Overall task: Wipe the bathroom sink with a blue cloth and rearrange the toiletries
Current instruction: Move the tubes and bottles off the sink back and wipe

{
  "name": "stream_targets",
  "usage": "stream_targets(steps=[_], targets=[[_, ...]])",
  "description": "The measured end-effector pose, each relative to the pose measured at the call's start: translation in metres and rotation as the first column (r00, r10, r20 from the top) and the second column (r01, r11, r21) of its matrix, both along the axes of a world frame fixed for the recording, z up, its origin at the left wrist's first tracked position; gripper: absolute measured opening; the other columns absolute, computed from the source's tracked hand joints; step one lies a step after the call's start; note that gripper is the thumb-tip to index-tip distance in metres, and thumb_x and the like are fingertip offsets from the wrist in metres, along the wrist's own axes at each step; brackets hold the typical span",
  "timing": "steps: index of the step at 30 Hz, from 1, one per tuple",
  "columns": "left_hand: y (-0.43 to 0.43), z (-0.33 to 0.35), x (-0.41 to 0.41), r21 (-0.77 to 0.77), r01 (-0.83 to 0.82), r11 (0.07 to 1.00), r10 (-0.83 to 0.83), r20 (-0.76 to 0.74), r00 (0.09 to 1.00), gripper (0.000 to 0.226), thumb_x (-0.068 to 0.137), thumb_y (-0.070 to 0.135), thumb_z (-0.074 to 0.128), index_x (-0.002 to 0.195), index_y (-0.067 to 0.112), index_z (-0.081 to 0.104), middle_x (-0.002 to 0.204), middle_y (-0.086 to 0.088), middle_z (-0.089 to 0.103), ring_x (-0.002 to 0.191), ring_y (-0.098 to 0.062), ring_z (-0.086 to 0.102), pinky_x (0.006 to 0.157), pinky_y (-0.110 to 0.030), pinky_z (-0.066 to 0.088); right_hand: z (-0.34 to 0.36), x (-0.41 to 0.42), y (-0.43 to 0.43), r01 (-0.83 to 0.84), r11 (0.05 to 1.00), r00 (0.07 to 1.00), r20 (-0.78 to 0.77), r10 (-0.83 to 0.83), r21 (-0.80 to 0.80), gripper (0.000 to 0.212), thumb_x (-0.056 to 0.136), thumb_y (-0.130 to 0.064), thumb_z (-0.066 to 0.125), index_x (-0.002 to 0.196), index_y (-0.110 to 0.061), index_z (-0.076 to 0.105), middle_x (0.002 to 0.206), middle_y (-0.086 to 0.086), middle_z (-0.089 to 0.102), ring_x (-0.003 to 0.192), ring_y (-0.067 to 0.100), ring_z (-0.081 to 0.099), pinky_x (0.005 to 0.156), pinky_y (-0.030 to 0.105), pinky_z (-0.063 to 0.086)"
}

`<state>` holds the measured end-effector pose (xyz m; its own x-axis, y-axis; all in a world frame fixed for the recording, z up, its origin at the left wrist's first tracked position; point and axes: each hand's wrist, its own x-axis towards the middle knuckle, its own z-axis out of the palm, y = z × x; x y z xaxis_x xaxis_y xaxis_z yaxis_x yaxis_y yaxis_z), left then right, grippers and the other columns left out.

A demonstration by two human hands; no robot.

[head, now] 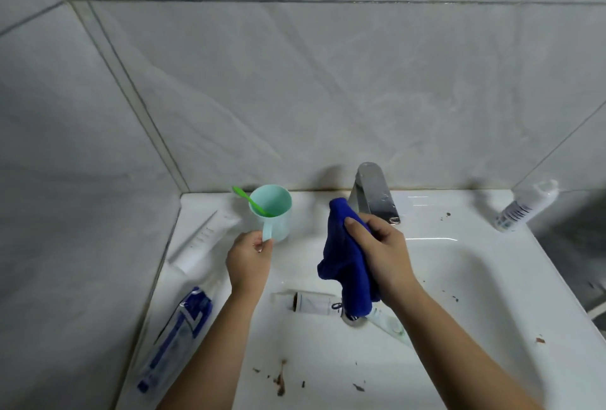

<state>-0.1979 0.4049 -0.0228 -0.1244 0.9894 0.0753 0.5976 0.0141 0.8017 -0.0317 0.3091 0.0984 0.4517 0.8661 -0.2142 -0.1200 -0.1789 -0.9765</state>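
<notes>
Head view: brown specks dot the white ceramic sink [492, 327]; right hand [382, 253] clamps a bunched blue cloth [346, 258] above the basin; left hand [249, 258] pinches the handle of the mint plastic cup [273, 212] at the back-left ledge

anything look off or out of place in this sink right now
Yes. A small tube lies inside the basin by the drain, not on the ledge. Brown specks and smears dirty the sink at its front and right rim. A white bottle lies tipped over at the back right corner.
</notes>
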Motion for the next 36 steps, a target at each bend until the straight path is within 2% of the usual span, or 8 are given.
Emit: stream_targets(steps=[5, 13, 16, 18, 21, 24, 30, 36], targets=[[0.016, -0.008, 0.007, 0.008, 0.039, 0.999, -0.039, 0.017, 0.999, 0.005, 0.078, 0.01, 0.068, 0.076, 0.006, 0.065, 0.075, -0.01, 0.063, 0.07, -0.027, 0.058, 0.062, -0.029, 0.04, -0.008, -0.003, -0.001, 0.047, 0.999, 0.999, 0.01, -0.046, -0.021, 0.009, 0.085, -0.015, 0.062, 0.08, -0.016, 0.069, 0.08, -0.003, 0.068, 0.072, 0.015, 0.06, 0.07, 0.029, 0.049], [0.0, -0.006, 0.006, -0.042, 0.06, 0.997, -0.056, 0.1, 0.993, 0.022, 0.079, 0.013, 0.07, 0.099, 0.007, 0.064, 0.097, -0.004, 0.059, 0.094, -0.022, 0.057, 0.077, -0.029, 0.043, -0.013, 0.011, -0.018, 0.078, 0.997, 0.997, -0.012, -0.079, -0.007, 0.01, 0.086, -0.013, 0.061, 0.08, -0.015, 0.069, 0.081, -0.001, 0.068, 0.071, 0.017, 0.06, 0.07, 0.031, 0.049], [-0.021, 0.02, 0.01, 0.059, -0.029, 0.998, 0.019, 0.176, 0.984, 0.021, 0.079, 0.011, 0.071, 0.099, 0.013, 0.063, 0.096, -0.004, 0.06, 0.091, -0.019, 0.057, 0.078, -0.033, 0.047, -0.012, 0.025, -0.033, 0.087, 0.996, 0.996, -0.026, -0.087, 0.002, 0.011, 0.086, -0.013, 0.06, 0.081, -0.016, 0.069, 0.08, 0.001, 0.069, 0.071, 0.019, 0.062, 0.069, 0.033, 0.051], [-0.039, 0.045, 0.021, 0.182, -0.032, 0.983, -0.015, 0.251, 0.968, 0.021, 0.08, 0.009, 0.069, 0.098, 0.018, 0.061, 0.095, -0.001, 0.06, 0.088, -0.009, 0.057, 0.075, -0.026, 0.046, -0.012, 0.038, -0.046, 0.102, 0.995, 0.995, -0.014, -0.102, -0.003, 0.011, 0.086, -0.014, 0.06, 0.083, -0.017, 0.07, 0.081, 0.002, 0.07, 0.07, 0.019, 0.062, 0.064, 0.03, 0.051], [-0.061, 0.082, 0.055, 0.405, 0.1, 0.909, -0.204, 0.223, 0.953, 0.017, 0.082, 0.017, 0.066, 0.099, 0.012, 0.063, 0.095, 0.002, 0.06, 0.088, 0.0, 0.055, 0.073, -0.013, 0.042, -0.012, 0.068, -0.067, 0.157, 0.987, 0.987, -0.033, -0.157, -0.018, 0.013, 0.087, -0.015, 0.06, 0.081, -0.019, 0.071, 0.08, 0.004, 0.07, 0.068, 0.018, 0.062, 0.062, 0.028, 0.049], [-0.077, 0.103, 0.105, 0.493, 0.281, 0.823, -0.39, 0.132, 0.911, 0.027, 0.082, 0.026, 0.058, 0.099, 0.006, 0.064, 0.094, 0.002, 0.058, 0.089, 0.005, 0.053, 0.077, -0.008, 0.038, -0.01, 0.107, -0.087, 0.225, 0.973, 0.973, -0.048, -0.227, -0.056, 0.012, 0.088, -0.017, 0.059, 0.083, -0.02, 0.07, 0.082, 0.006, 0.069, 0.065, 0.016, 0.062, 0.06, 0.028, 0.048], [-0.097, 0.101, 0.222, 0.385, 0.467, 0.796, -0.552, 0.146, 0.821, 0.025, 0.081, 0.024, 0.063, 0.103, 0.011, 0.063, 0.098, 0.007, 0.057, 0.092, 0.002, 0.054, 0.078, -0.005, 0.036, -0.009, 0.196, -0.12, 0.368, 0.927, 0.929, -0.017, -0.37, -0.064, 0.008, 0.088, -0.015, 0.059, 0.087, -0.014, 0.067, 0.084, 0.005, 0.068, 0.069, 0.019, 0.061, 0.063, 0.029, 0.049], [-0.101, 0.08, 0.338, 0.116, 0.555, 0.824, -0.565, 0.234, 0.791, 0.029, 0.082, 0.017, 0.068, 0.109, 0.017, 0.061, 0.102, 0.016, 0.055, 0.095, 0.0, 0.055, 0.077, -0.007, 0.038, -0.02, 0.286, -0.144, 0.465, 0.882, 0.885, 0.008, -0.466, -0.072, 0.01, 0.086, -0.016, 0.061, 0.08, -0.02, 0.068, 0.086, 0.009, 0.068, 0.074, 0.025, 0.061, 0.075, 0.04, 0.05]])
